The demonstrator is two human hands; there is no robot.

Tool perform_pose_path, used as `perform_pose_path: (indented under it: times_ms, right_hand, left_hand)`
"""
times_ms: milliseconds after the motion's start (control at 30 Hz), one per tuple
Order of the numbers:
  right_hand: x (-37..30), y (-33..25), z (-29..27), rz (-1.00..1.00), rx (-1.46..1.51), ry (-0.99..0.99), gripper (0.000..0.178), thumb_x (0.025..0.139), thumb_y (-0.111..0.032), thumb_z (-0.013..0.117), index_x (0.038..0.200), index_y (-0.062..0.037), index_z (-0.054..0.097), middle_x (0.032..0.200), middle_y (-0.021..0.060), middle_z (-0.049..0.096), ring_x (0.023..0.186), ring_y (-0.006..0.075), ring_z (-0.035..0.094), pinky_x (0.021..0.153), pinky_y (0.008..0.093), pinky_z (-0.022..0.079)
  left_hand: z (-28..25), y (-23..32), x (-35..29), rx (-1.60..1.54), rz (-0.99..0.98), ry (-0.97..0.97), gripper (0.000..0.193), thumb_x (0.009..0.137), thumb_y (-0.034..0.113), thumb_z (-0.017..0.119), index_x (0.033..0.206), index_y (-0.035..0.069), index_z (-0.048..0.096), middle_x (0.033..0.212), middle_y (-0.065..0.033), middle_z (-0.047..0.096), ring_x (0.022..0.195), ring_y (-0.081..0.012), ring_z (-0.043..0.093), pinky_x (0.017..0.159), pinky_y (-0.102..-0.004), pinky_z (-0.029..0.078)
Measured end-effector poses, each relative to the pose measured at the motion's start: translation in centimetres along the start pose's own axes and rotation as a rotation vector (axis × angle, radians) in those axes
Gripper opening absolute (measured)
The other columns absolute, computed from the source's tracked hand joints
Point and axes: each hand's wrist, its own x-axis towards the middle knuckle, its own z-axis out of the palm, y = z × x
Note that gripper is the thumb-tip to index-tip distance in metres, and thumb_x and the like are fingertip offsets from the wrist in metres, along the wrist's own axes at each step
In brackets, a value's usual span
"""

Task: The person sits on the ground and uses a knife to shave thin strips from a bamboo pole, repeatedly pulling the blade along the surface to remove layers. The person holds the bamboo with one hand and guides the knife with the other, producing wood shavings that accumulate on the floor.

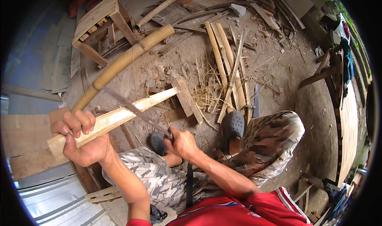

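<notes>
My left hand is closed around the near end of a long, pale split bamboo piece, thumb on the near side and fingers over the top. The piece slants up to the right, and its far end lies on a wooden block on the ground. In my right hand, closed at the handle, is a long-bladed knife. Its thin dark blade crosses over the middle of the bamboo, tip pointing to the upper left. The blade is slightly blurred, and I cannot tell whether it touches the bamboo.
A thick bamboo pole lies at the left beside a small wooden bench. Ahead, split bamboo lengths rest among curled shavings. A second blade lies by my shoe. Scrap boards are piled at the back.
</notes>
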Motion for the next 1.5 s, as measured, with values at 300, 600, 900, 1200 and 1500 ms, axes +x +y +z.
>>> perform_pose_path:
  times_ms: [300,600,900,1200,1500]
  right_hand:
    - [-0.6,-4.0,-1.5,-0.060,-0.008,0.001,0.020,0.084,-0.019,0.064,0.085,-0.0023,0.054,0.061,0.0215,0.062,0.056,0.0430,0.063,0.057,0.0505,0.054]
    - [0.1,-0.8,-1.4,0.070,-0.069,-0.045,0.022,0.084,-0.021,0.066,0.088,-0.0006,0.057,0.065,0.0238,0.063,0.064,0.0455,0.064,0.062,0.0521,0.053]
    - [1.9,9.8,0.1,0.355,-0.213,-0.060,0.023,0.088,-0.019,0.060,0.086,0.0032,0.062,0.074,0.0252,0.067,0.072,0.0396,0.069,0.068,0.0487,0.056]
    - [2.8,1.0,0.0,0.086,-0.023,0.004,0.026,0.082,-0.027,0.068,0.088,-0.0028,0.060,0.069,0.0246,0.065,0.069,0.0458,0.065,0.065,0.0529,0.053]
    - [2.3,1.5,0.3,0.247,0.024,-0.059,0.022,0.087,-0.023,0.060,0.089,-0.0013,0.061,0.066,0.0275,0.064,0.066,0.0455,0.066,0.064,0.0538,0.054]
  left_hand:
    - [-2.2,0.2,0.5,0.016,0.017,0.007,0.011,0.086,0.017,0.046,0.093,0.008,0.043,0.070,-0.0013,0.036,0.055,-0.0112,0.031,0.052,-0.0259,0.028]
    - [-1.5,-0.2,0.5,-0.017,0.022,0.018,0.011,0.086,0.016,0.047,0.092,0.009,0.043,0.069,-0.0010,0.034,0.056,-0.0113,0.031,0.052,-0.0267,0.027]
    - [-0.1,-0.2,0.4,0.016,0.017,-0.033,0.012,0.085,0.015,0.047,0.095,0.009,0.043,0.071,-0.0016,0.035,0.057,-0.0116,0.031,0.053,-0.0272,0.027]
    - [-1.2,-0.1,0.9,-0.006,-0.024,-0.004,0.011,0.085,0.016,0.048,0.093,0.010,0.044,0.071,-0.0011,0.035,0.057,-0.0116,0.032,0.055,-0.0271,0.028]
    - [-1.9,0.3,0.7,0.007,-0.034,0.005,0.010,0.086,0.016,0.048,0.092,0.009,0.044,0.072,-0.0011,0.034,0.058,-0.0116,0.032,0.055,-0.0283,0.028]
